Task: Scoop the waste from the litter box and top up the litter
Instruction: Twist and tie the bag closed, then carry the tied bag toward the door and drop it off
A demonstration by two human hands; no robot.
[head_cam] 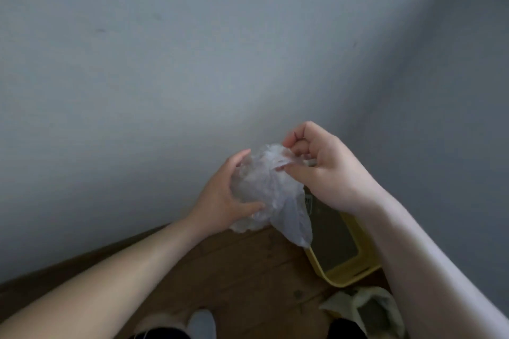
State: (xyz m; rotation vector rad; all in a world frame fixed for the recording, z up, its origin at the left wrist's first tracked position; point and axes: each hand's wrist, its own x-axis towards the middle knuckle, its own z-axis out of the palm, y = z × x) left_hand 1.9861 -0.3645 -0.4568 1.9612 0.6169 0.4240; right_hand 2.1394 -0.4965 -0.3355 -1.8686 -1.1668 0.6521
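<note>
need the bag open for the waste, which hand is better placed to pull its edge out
Probably the right hand: it pinches a loose edge at the top of the crumpled plastic bag. The left hand grips the bulk from the side, so it suits steadying.

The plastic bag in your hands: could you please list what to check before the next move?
1. Grip on plastic bag: ok; left hand cups it, right hand pinches its top.
2. Bag mouth open: not ok; it is crumpled.
3. Yellow litter box on the floor under the bag: ok.
4. Scoop to hand: cannot tell; none in view.
5. Waste in the box: cannot tell; interior blurred, partly hidden.
6. Top-up litter ready: cannot tell; pale open sack beside the box, contents unclear.
</note>
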